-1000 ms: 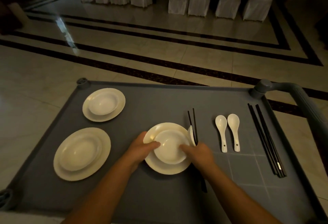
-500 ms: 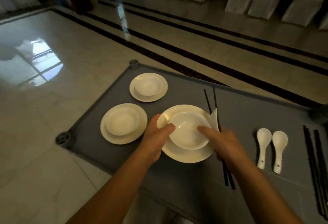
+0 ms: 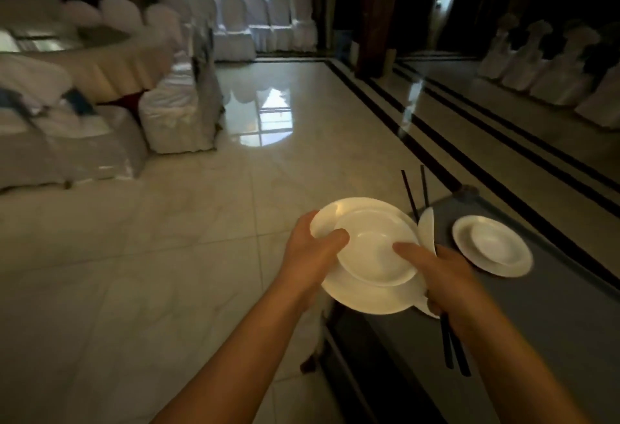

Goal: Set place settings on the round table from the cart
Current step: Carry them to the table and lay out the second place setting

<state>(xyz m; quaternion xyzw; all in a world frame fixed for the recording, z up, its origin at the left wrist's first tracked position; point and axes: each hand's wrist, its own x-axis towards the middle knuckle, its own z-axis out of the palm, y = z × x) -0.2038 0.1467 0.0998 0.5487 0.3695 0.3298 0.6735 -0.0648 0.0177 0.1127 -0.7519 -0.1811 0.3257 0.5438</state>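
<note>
A: While the set is off the cart [image 3: 553,339], log the grip. Left hand [image 3: 312,249] holds the near-left rim of the plate [image 3: 369,299], thumb curled over onto the bowl [image 3: 375,249]. Right hand [image 3: 446,276] grips the right rim, forefinger laid out onto the bowl, and the same hand clamps a spoon [image 3: 426,232] and a pair of chopsticks [image 3: 414,195] against the plate edge.

B: Where is the load relative to the destination?

A: Held in the air over the floor [image 3: 167,256], just left of the cart's edge. Round table [image 3: 100,61] sits far left, well apart, ringed by covered chairs [image 3: 177,115].

B: Risks?

A: Judgement only. Bowl sits loose in the plate, pinned by a thumb and one finger; a tilt during the carry could slide it. Chopsticks run through the right fist with long ends free both far and near; they could pivot out or catch a chair back. Spoon stands on edge between plate rim and hand, so a slackened grip probably drops it. Hard tile below means breakage. Frame is motion-blurred, which suggests a quick turn.

B: Containers and contents?

A: Carried bowl: nothing visible inside. Carried plate: holds only the bowl. On the cart, right of the hands, a second plate [image 3: 469,249] with a second bowl [image 3: 500,245] seated in it, also showing nothing inside. Rest of the cart top is out of frame.
</note>
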